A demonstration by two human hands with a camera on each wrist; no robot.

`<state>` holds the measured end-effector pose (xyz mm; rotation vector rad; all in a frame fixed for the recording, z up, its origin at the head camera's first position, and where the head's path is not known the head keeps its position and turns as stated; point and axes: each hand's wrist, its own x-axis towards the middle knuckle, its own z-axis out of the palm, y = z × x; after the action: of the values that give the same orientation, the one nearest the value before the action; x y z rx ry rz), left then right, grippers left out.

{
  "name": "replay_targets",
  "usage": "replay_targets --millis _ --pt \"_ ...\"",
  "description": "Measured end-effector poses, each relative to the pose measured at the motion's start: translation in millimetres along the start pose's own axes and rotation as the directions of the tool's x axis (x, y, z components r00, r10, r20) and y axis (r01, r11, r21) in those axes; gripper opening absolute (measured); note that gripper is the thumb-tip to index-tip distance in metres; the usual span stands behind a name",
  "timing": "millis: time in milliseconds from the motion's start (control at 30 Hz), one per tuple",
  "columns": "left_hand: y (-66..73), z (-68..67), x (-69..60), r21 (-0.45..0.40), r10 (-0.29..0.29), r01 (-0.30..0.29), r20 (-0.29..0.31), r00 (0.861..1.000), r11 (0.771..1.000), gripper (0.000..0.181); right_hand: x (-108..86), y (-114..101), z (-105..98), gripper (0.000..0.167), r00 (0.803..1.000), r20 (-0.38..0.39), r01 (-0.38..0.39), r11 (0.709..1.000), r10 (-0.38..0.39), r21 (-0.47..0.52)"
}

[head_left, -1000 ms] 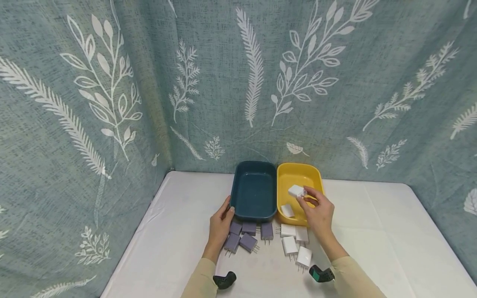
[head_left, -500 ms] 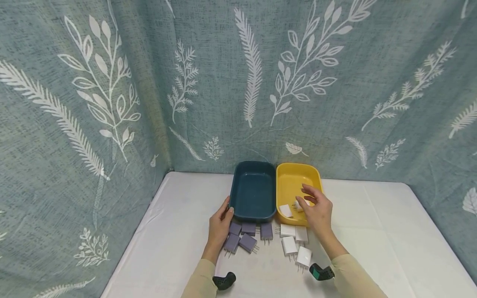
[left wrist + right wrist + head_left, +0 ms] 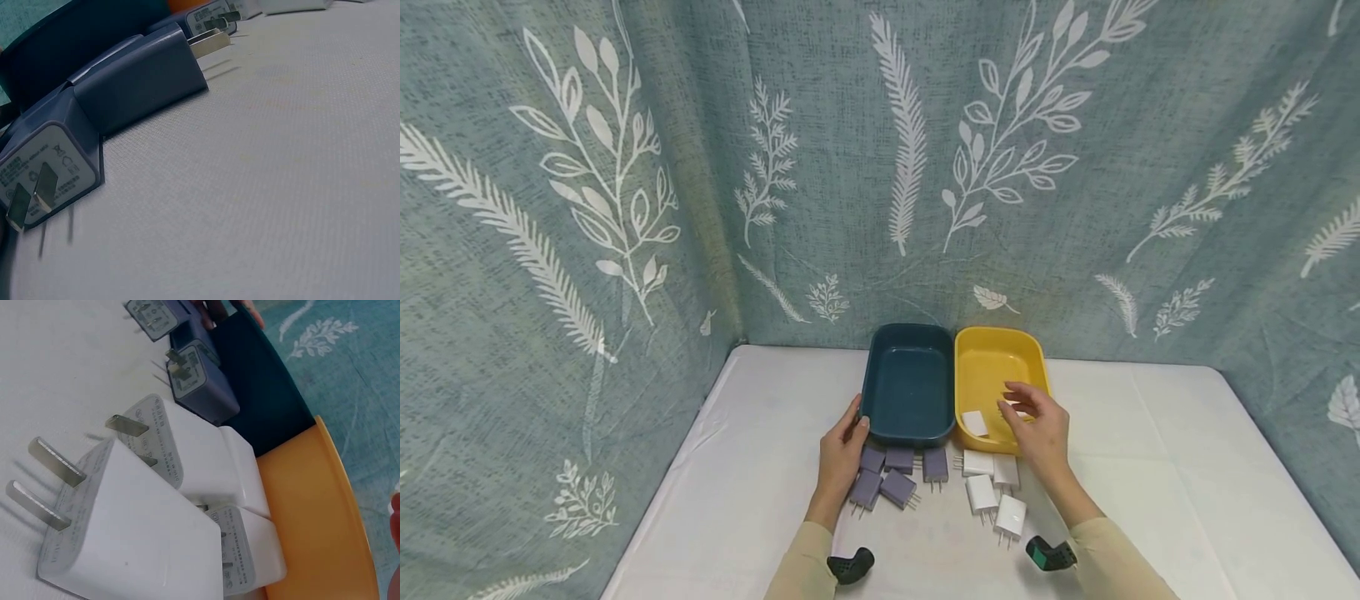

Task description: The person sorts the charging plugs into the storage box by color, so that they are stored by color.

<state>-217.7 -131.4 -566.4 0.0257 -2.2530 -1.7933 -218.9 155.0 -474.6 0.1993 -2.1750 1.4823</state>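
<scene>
My left hand point(image 3: 841, 454) holds the near left corner of a dark blue tray point(image 3: 880, 358), thumb at the front and fingers along its side. My right hand point(image 3: 1043, 429) is over the yellow tray point(image 3: 1041, 350), thumb and forefinger apart. A white plug charger point(image 3: 1013, 407) lies just under those fingers, mostly hidden. Another white charger point(image 3: 975, 423) lies in the yellow tray's near left corner. Purple-grey chargers point(image 3: 899, 489) lie before the blue tray, prongs showing in the left wrist view. White chargers point(image 3: 150, 531) lie before the yellow tray, close up in the right wrist view.
The two trays stand side by side on a white-covered table point(image 3: 1138, 433). Behind and at the sides hangs a blue-green curtain point(image 3: 835, 167) with white leaf patterns. A dark wrist device point(image 3: 852, 567) sits by the left sleeve, another point(image 3: 1049, 553) by the right.
The white charger held by my right hand went down into the yellow tray and the fingers parted. The right hand then sank slightly and its fingertips drew closer. My left hand stayed put.
</scene>
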Motion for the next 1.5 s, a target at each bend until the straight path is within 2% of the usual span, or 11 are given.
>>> replay_targets --millis 167,367,567,867,1167,1267,1500 --pt "-1.5 0.0 0.4 0.007 -0.026 0.026 0.004 1.0 1.0 0.046 -2.5 -2 -2 0.026 1.0 0.008 -0.015 1.0 0.015 -0.014" --pt "-0.8 0.2 0.6 0.016 -0.032 0.032 0.007 0.999 0.999 0.046 -3.8 24 2 0.027 0.999 0.023 -0.03 0.999 0.031 -0.025" --pt "3.4 0.2 1.3 0.018 -0.074 0.074 0.029 0.997 0.997 0.046 -6.1 39 1 0.025 0.999 0.032 -0.004 1.0 0.004 0.008" --pt "2.7 0.6 -0.1 0.03 -0.049 0.049 0.012 0.999 0.998 0.048 -12.1 43 -4 0.023 0.999 0.042 0.003 0.998 -0.005 0.056" --pt "2.7 0.1 0.2 0.031 -0.035 0.035 0.012 0.999 0.999 0.048 -19.4 28 -8 0.022 0.996 0.065 -0.075 0.99 0.067 0.117" --pt "1.0 0.2 0.3 0.035 -0.025 0.025 0.008 1.0 0.999 0.047 -22.0 12 -11 0.022 0.993 0.081 -0.099 0.986 0.088 0.135" --pt "1.2 0.9 0.2 0.04 -0.049 0.049 0.003 0.999 0.998 0.047 -28.7 4 -16 0.021 0.986 0.096 -0.149 0.981 0.138 0.126"
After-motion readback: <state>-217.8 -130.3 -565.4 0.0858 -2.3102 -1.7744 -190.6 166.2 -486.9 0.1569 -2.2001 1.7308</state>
